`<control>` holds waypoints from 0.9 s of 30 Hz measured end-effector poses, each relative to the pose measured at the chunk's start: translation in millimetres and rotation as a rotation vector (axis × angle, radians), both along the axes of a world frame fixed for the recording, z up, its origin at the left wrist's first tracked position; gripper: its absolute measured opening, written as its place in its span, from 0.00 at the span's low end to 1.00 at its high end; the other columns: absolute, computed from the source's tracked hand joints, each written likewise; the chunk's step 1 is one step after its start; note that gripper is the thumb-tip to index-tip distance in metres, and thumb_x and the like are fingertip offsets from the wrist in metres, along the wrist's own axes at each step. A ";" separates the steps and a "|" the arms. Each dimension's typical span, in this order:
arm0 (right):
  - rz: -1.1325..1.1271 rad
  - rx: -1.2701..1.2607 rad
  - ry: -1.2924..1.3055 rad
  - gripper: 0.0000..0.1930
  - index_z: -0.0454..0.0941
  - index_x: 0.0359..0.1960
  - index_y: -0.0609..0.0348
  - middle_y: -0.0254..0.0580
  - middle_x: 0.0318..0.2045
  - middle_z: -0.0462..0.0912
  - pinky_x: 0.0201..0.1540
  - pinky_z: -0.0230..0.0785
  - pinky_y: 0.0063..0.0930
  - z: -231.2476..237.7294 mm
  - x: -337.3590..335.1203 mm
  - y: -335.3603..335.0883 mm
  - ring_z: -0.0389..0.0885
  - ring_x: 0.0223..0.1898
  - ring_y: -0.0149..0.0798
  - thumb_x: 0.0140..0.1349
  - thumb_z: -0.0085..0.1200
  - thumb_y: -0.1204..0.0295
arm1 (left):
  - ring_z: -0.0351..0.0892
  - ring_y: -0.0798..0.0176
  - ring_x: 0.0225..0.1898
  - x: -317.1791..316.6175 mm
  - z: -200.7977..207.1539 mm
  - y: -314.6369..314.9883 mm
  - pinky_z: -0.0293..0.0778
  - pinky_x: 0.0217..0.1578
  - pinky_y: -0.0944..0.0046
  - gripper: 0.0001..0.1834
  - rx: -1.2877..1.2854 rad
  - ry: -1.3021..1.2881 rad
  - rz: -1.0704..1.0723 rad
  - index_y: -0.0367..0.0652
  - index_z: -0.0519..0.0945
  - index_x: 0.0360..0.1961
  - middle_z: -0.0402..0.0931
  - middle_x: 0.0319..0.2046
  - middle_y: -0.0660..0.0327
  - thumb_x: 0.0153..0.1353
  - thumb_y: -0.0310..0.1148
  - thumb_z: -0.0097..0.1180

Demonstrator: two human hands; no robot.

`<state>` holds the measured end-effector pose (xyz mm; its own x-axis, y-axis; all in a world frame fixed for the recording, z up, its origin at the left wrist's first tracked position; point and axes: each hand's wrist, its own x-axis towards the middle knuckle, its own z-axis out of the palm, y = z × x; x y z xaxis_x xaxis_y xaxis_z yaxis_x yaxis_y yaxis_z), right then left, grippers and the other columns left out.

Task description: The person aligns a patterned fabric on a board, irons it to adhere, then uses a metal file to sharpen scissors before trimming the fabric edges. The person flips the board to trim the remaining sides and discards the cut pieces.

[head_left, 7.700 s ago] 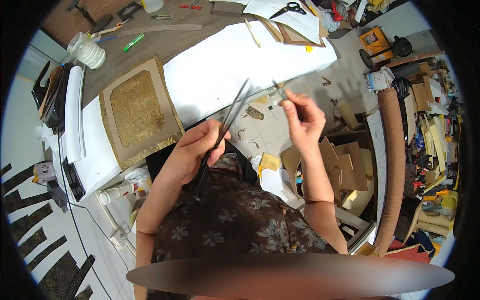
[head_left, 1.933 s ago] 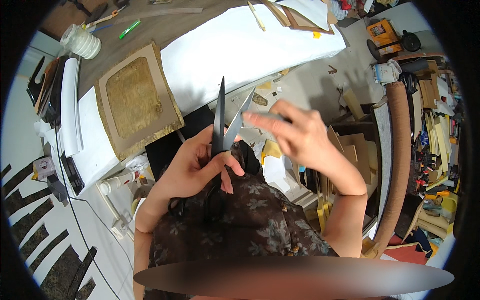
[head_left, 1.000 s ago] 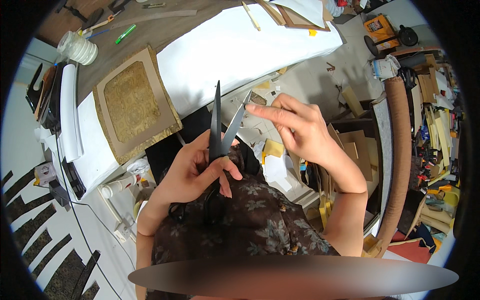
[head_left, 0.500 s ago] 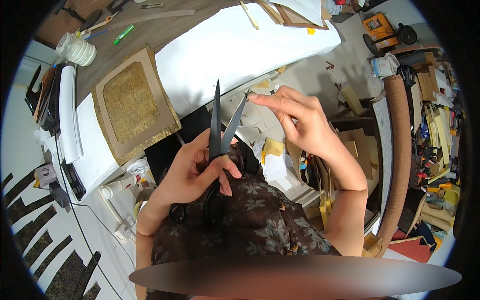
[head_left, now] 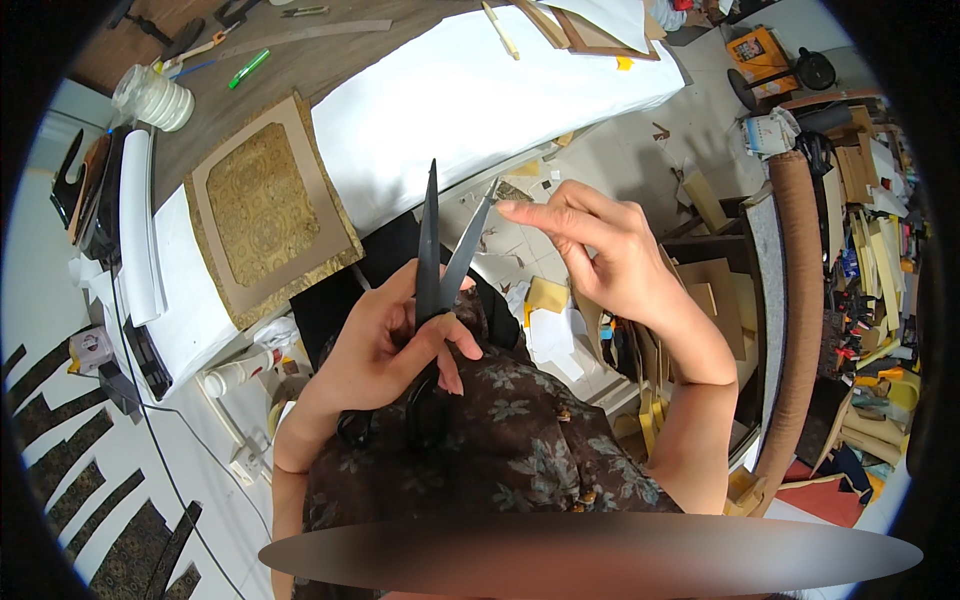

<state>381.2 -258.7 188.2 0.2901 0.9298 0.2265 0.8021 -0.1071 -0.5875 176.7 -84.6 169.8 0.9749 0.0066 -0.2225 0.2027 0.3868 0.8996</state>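
Observation:
A pair of large scissors [head_left: 428, 240] with dark blades stands upright and spread, with black handles hanging below. My left hand [head_left: 395, 345] is wrapped around the scissors near the pivot, its thumb across the front. My right hand [head_left: 610, 240] is at the tip of the right-hand blade, its index finger stretched toward the edge and the other fingers curled. Its fingertips seem to touch the blade; anything pinched there is too small to make out. On the table to the left, a tan frame-shaped board [head_left: 213, 235] lies on a gold patterned sheet [head_left: 262, 205].
White paper [head_left: 400, 90] covers much of the worktable. A green pen [head_left: 248, 68] and a plastic jar [head_left: 155, 98] sit at the back left. A brown fabric roll [head_left: 793, 300] stands at the right, beside cardboard offcuts [head_left: 715, 290]. Scraps litter the floor below my hands.
My right fingertips have shifted slightly down, away from the very tip of the right-hand blade, which now shows above them. The scissors and left hand have barely moved.

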 end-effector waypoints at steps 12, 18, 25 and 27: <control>0.002 0.025 -0.147 0.33 0.84 0.54 0.44 0.40 0.25 0.72 0.22 0.66 0.32 -1.1 -2.1 2.0 0.71 0.19 0.38 0.48 0.53 0.92 | 0.85 0.62 0.26 -1.6 -1.7 0.7 0.80 0.30 0.68 0.20 -0.031 -0.005 -0.002 0.33 0.63 0.61 0.82 0.34 0.50 0.69 0.16 0.39; 0.029 0.044 -0.213 0.32 0.85 0.54 0.40 0.38 0.25 0.72 0.17 0.61 0.32 -2.1 -5.9 2.0 0.67 0.16 0.37 0.47 0.56 0.89 | 0.85 0.62 0.27 -4.0 -1.6 0.6 0.80 0.30 0.68 0.20 -0.034 -0.005 -0.010 0.34 0.62 0.62 0.83 0.34 0.50 0.70 0.17 0.39; 0.034 0.061 -0.315 0.33 0.84 0.55 0.38 0.37 0.26 0.73 0.16 0.62 0.32 -0.4 -7.4 1.0 0.68 0.16 0.36 0.46 0.57 0.88 | 0.84 0.57 0.22 -3.0 -1.2 -3.7 0.79 0.26 0.65 0.18 -0.029 -0.008 0.047 0.34 0.64 0.60 0.82 0.29 0.47 0.70 0.16 0.40; 0.025 0.076 -0.330 0.34 0.83 0.55 0.38 0.37 0.27 0.73 0.16 0.62 0.33 0.3 -5.9 3.4 0.69 0.17 0.36 0.46 0.58 0.87 | 0.85 0.60 0.25 -3.9 -2.5 -0.1 0.80 0.29 0.66 0.19 -0.049 -0.019 0.013 0.34 0.63 0.61 0.83 0.32 0.49 0.71 0.18 0.39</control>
